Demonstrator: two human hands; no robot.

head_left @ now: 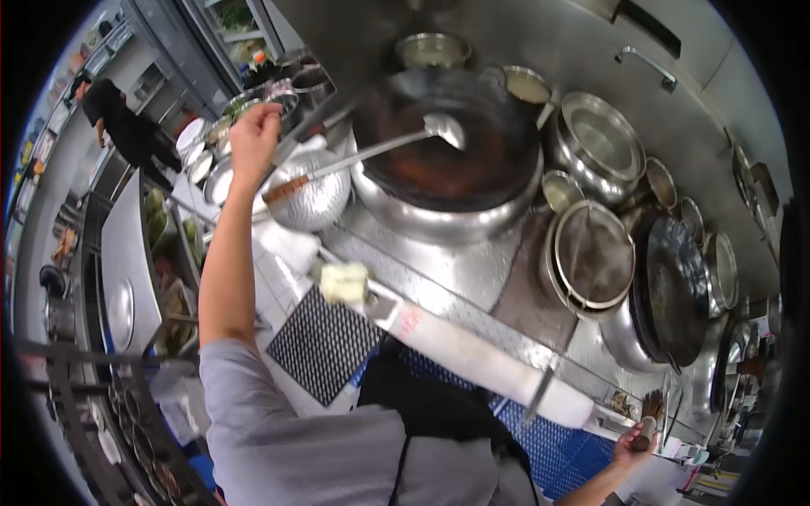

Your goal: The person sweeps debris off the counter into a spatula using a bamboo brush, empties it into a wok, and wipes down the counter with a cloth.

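Brush, or so the blurred brown bristles suggest this close to the edge of the view, is in the right hand, whose fingers are closed around its handle with the bristles pointing away from the palm. It sits by the right end of the long white strip along the front of the steel worktop, so a snug grip low on the handle and a loose wrist should keep the knuckles off that edge. On the opposite side, the left hand is raised with its fingers curled in; I cannot tell whether they pinch anything. Just beside the left forearm lies the wooden end of the ladle, so lifting that arm straight up would be the safer way to avoid knocking it. The ladle crosses a round dimpled vessel and its bowl reaches over the dark wok. Farther right, a strainer and some stacked dark pans crowd the worktop, so short, controlled movements of the brush look wiser than wide sweeps.
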